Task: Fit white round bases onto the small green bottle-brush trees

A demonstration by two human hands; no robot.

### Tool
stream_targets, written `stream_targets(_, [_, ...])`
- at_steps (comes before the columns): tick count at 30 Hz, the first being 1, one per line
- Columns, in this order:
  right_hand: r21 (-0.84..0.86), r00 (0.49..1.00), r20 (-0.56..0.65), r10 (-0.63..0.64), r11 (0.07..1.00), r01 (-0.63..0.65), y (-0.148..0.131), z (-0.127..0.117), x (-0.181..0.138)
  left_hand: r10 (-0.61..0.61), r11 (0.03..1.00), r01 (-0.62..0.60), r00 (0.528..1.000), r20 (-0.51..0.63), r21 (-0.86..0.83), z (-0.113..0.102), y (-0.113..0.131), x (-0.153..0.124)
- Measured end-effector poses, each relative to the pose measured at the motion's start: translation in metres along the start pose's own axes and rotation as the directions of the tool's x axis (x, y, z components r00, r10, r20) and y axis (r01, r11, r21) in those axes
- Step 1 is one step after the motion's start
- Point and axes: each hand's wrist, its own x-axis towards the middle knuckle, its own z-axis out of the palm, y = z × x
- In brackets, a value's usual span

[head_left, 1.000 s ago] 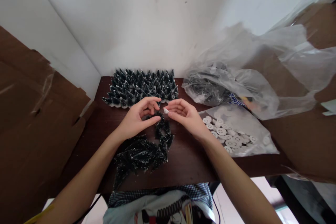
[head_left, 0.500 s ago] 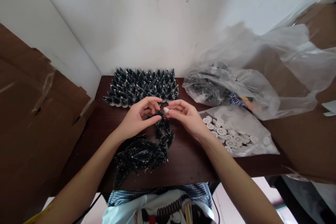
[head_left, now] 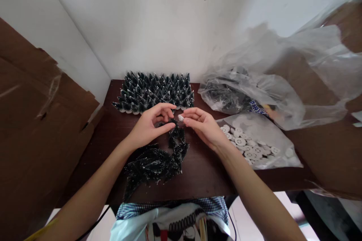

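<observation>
Between thumb and fingertips, my right hand (head_left: 202, 126) pinches a small white round base (head_left: 181, 118). Facing it, my left hand (head_left: 152, 126) has its thumb and index finger apart, with nothing visible between them. Below the hands lies a loose pile of dark green mini bottlebrush trees (head_left: 154, 163) with white-flecked tips. Behind the hands, many similar trees (head_left: 155, 90) stand upright in close rows, white bases showing along the front. To the right, an open clear plastic bag (head_left: 271, 135) holds many white round bases (head_left: 253, 152) with slotted centres.
A larger clear plastic bag (head_left: 232, 90) with dark contents and a printed label sits at the back right of the brown table (head_left: 203, 173). Cardboard (head_left: 42, 131) stands along the left side, and more cardboard (head_left: 325, 154) along the right. A white wall (head_left: 158, 22) rises behind.
The view has shifted slightly. My right hand still pinches the white base, which appears turned a little. My left hand stays nearly in place with its fingers apart.
</observation>
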Motion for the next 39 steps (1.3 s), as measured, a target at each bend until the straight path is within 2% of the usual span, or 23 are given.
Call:
stream_targets(8, [0.025, 0.998, 0.005, 0.064, 0.998, -0.064, -0.0019, 0.0024, -0.0019, 0.023, 1.000, -0.023, 1.000, -0.019, -0.003, -0.0020, -0.0039, -0.0004])
stream_targets(24, [-0.010, 0.999, 0.005, 0.044, 0.999, -0.044, -0.0009, 0.0014, -0.0017, 0.036, 0.999, -0.036, 0.999, -0.032, -0.008, -0.0018, -0.0027, -0.0010])
stream_targets(39, [0.000, 0.999, 0.008, 0.040, 0.999, -0.040, -0.0007, 0.0021, -0.0025, -0.014, 0.999, 0.015, 1.000, 0.007, -0.030, -0.0014, 0.0005, -0.0012])
